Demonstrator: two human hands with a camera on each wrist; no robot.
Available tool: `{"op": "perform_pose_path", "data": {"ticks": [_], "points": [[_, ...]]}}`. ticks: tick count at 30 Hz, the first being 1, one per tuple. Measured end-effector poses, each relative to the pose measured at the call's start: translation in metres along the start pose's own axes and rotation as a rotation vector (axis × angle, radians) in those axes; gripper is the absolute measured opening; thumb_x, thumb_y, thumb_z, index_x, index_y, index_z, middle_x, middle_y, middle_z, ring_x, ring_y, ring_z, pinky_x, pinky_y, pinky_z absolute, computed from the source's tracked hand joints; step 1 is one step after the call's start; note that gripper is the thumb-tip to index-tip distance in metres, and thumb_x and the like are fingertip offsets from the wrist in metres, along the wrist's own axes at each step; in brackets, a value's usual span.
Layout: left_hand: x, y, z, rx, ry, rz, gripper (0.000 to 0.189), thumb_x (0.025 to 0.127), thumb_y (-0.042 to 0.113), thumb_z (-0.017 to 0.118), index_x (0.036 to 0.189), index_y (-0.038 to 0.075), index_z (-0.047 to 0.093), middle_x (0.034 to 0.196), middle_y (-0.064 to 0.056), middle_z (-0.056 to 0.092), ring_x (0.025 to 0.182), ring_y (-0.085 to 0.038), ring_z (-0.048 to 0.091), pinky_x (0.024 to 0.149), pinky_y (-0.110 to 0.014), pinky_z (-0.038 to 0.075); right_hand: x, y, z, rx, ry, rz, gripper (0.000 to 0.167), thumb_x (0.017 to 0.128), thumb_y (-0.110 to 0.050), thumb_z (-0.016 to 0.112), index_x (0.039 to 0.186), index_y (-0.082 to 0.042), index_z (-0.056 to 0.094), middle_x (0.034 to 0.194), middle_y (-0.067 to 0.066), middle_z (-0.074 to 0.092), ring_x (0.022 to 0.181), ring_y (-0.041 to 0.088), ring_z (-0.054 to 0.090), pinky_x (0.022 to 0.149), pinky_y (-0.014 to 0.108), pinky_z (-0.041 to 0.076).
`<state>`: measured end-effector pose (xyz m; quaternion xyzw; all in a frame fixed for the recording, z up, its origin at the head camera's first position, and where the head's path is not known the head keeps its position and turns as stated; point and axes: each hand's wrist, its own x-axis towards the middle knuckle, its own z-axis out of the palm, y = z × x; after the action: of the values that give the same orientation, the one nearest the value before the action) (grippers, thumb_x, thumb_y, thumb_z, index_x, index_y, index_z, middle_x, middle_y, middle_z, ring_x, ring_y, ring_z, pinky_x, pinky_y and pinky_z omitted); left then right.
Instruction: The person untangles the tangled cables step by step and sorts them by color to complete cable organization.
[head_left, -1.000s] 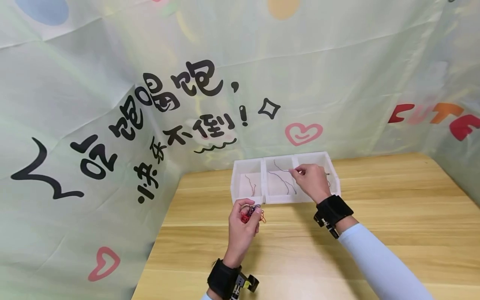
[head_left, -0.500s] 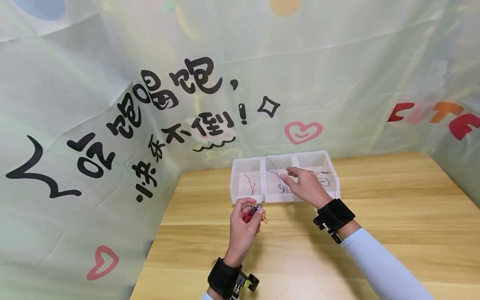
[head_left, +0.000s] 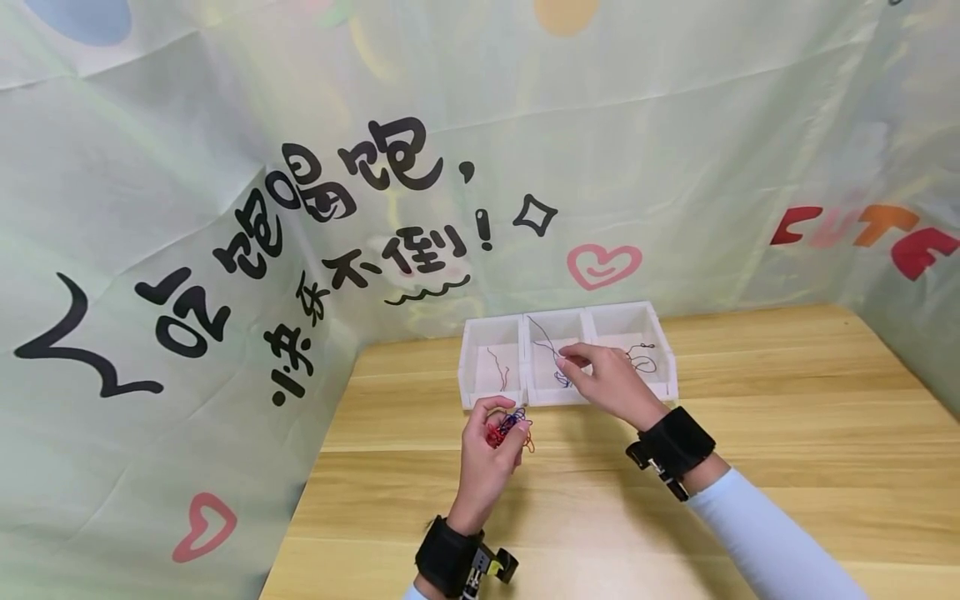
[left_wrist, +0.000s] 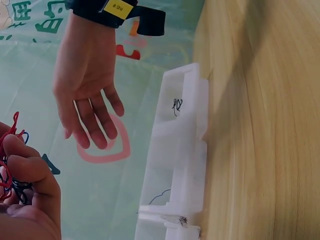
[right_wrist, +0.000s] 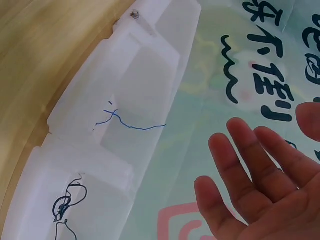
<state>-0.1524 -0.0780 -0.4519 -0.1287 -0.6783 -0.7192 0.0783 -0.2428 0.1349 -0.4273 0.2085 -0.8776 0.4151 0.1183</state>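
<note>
In the head view, my left hand (head_left: pixel 483 471) grips a tangle of red, blue and black threads (head_left: pixel 498 433) just in front of a white three-compartment box (head_left: pixel 524 362). My right hand (head_left: pixel 611 383) hovers over the middle compartment, holding nothing. In the right wrist view its fingers are spread and relaxed. Beneath it, blue thread (right_wrist: pixel 140 128) lies in the middle compartment, one strand running up the back wall. Red thread (head_left: pixel 498 368) lies in the left compartment. Looped black thread (right_wrist: pixel 61 205) lies in the right one, partly hidden by my right hand in the head view.
The box stands on a wooden table (head_left: pixel 787 400), near its back edge. Printed fabric (head_left: pixel 712 208) with black writing and pink hearts hangs behind and along the left side. Each wrist carries a black strap with a camera (head_left: pixel 675 442).
My right hand has let go of blue thread, which now lies bunched in the middle compartment. The hand has since shifted slightly left and lower. My left hand keeps its grip on the tangle.
</note>
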Motion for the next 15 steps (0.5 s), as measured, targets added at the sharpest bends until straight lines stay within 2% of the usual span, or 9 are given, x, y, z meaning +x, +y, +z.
{"op": "perform_pose_path", "data": {"ticks": [5,10,15], "points": [[-0.001,0.001,0.001,-0.011,-0.009,-0.013,0.026,0.097,0.007,0.066,0.120,0.009,0.053,0.080,-0.007,0.062,0.052,-0.012,0.049,0.046,-0.020,0.040,-0.007,-0.006,0.001,0.048,-0.006,-0.037,0.028,0.101,-0.022,0.064,0.117,-0.001,0.072,0.108,0.009,0.074,0.093,0.023,0.069,0.080,0.044,0.056],[-0.001,0.002,0.002,-0.031,-0.025,-0.021,0.028,0.097,0.007,0.065,0.122,0.004,0.052,0.081,-0.008,0.062,0.052,-0.011,0.049,0.046,-0.020,0.039,-0.016,-0.017,0.002,0.129,-0.063,-0.086,0.025,0.101,-0.021,0.065,0.118,-0.004,0.073,0.112,0.007,0.073,0.093,0.017,0.069,0.077,0.036,0.058],[0.000,0.002,0.004,-0.015,-0.034,-0.013,0.026,0.097,0.006,0.066,0.120,0.003,0.053,0.079,-0.008,0.062,0.052,-0.011,0.049,0.046,-0.020,0.039,-0.023,-0.031,0.005,0.193,-0.107,-0.164,0.018,0.098,-0.024,0.070,0.110,-0.012,0.076,0.099,-0.005,0.073,0.088,0.009,0.067,0.076,0.034,0.056]]}}
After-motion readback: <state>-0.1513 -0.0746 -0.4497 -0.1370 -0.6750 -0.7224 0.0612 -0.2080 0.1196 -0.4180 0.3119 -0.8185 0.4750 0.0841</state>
